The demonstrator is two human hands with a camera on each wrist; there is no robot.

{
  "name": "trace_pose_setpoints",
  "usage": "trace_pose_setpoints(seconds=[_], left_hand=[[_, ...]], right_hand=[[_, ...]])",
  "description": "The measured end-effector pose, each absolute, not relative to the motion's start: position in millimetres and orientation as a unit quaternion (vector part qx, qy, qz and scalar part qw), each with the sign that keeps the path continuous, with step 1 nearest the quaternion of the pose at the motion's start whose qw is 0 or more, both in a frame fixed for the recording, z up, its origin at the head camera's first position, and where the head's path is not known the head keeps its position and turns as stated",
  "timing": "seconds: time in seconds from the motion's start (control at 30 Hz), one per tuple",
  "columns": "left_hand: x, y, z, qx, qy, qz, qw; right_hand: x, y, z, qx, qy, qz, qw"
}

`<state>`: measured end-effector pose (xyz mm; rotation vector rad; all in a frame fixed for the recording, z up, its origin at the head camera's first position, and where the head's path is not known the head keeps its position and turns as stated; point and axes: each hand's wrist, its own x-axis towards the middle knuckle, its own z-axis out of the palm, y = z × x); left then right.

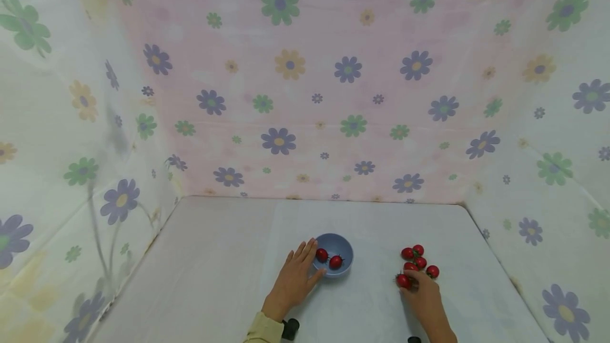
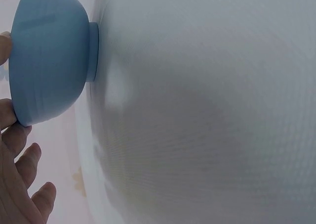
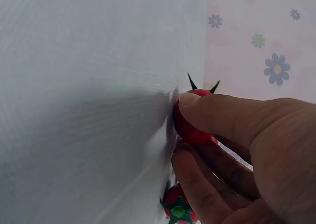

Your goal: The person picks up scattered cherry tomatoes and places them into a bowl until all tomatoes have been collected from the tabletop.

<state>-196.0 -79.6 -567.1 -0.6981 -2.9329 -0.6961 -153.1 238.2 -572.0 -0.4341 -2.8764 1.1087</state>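
A blue bowl [image 1: 342,273] stands on the white table with two small red tomatoes [image 1: 335,262] inside. My left hand [image 1: 294,278] holds its left side, thumb and index finger at the rim; in the left wrist view, the other fingers [image 2: 43,199] spread away below the bowl [image 2: 49,61]. At the right, my right hand [image 1: 424,300] pinches a cherry tomato [image 1: 403,280] between thumb and fingers. The right wrist view shows this tomato [image 3: 193,127] close to the tabletop, green sepals pointing out past the thumb.
Several more cherry tomatoes [image 1: 420,262] lie in a loose cluster just beyond my right hand. One with a green star-shaped calyx [image 3: 177,211] shows below the fingers in the right wrist view. Flower-patterned cloth [image 1: 314,94] walls in the table at the back and both sides.
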Motion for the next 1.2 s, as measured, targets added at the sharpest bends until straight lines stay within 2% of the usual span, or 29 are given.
trace_pose_setpoints(seconds=[0.47, 1.2], left_hand=[[-197, -80, -569, -0.227, -0.949, -0.220, 0.020], [-197, -80, -569, -0.225, -0.950, -0.217, 0.024]], right_hand=[[-155, 242, -579, -0.124, -0.922, 0.366, 0.024], [-156, 226, -569, -0.104, -0.910, 0.397, 0.059]])
